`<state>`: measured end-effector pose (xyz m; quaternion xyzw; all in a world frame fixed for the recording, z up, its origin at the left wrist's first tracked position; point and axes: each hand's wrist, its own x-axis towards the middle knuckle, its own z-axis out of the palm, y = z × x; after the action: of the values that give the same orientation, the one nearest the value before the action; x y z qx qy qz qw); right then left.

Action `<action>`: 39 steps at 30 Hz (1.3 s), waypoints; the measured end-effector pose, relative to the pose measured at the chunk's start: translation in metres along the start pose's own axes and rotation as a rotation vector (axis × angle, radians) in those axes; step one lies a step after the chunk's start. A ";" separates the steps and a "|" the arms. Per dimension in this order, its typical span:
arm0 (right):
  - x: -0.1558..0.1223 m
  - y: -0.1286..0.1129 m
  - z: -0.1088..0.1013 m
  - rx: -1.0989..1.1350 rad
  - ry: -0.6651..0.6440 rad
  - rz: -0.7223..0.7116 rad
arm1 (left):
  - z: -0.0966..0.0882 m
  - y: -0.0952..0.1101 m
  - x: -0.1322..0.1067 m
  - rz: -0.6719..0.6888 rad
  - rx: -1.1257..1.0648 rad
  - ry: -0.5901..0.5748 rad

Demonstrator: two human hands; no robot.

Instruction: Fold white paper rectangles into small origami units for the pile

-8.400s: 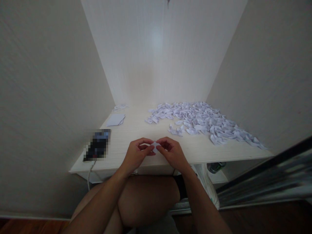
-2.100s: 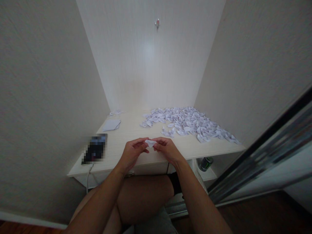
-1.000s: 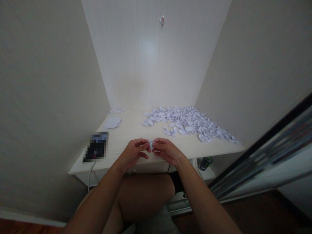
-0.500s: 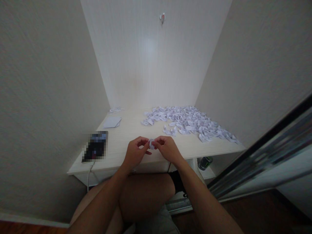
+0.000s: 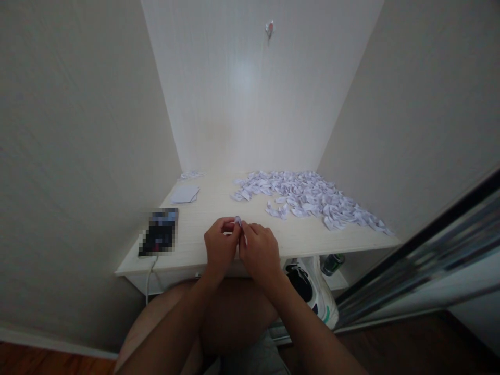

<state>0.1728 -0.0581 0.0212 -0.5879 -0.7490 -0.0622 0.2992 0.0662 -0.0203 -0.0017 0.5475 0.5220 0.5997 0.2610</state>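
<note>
Closer together now, left hand [image 5: 222,244] and right hand [image 5: 259,251] pinch a small paper [image 5: 238,221] between fingertips, above the desk [image 5: 191,237], near side; likely light, easily creased, best held by its edges.

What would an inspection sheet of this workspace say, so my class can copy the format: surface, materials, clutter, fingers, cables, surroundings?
Surface: pale desk, faint wood grain.
Materials: small white paper in hand; folded papers heaped at right; flat paper stack at left.
Clutter: dark pixelated object near the left edge; can below the desk, right; thin white pieces in the far left corner, unclear.
Fingers: left hand and right hand meet, pinching the small white paper.
Cables: pale cable over the front edge.
Surroundings: back wall with a small item.
</note>
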 end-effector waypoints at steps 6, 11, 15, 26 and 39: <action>-0.001 0.003 0.010 0.058 0.002 0.020 | 0.002 -0.005 0.000 -0.114 -0.101 -0.053; 0.005 0.021 0.008 0.379 0.037 0.046 | -0.012 -0.004 0.010 -0.244 -0.485 -0.355; 0.007 0.038 -0.005 0.642 -0.012 0.025 | -0.027 0.000 0.019 -0.240 -0.574 -0.623; 0.003 0.043 -0.024 0.726 -0.086 -0.007 | -0.026 0.009 0.012 -0.057 -0.496 -0.500; -0.004 0.039 -0.025 0.637 0.150 -0.143 | -0.033 0.011 0.013 0.126 -0.549 -0.487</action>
<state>0.2184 -0.0605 0.0294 -0.4045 -0.7459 0.1112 0.5173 0.0347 -0.0238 0.0176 0.6147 0.2295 0.5844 0.4774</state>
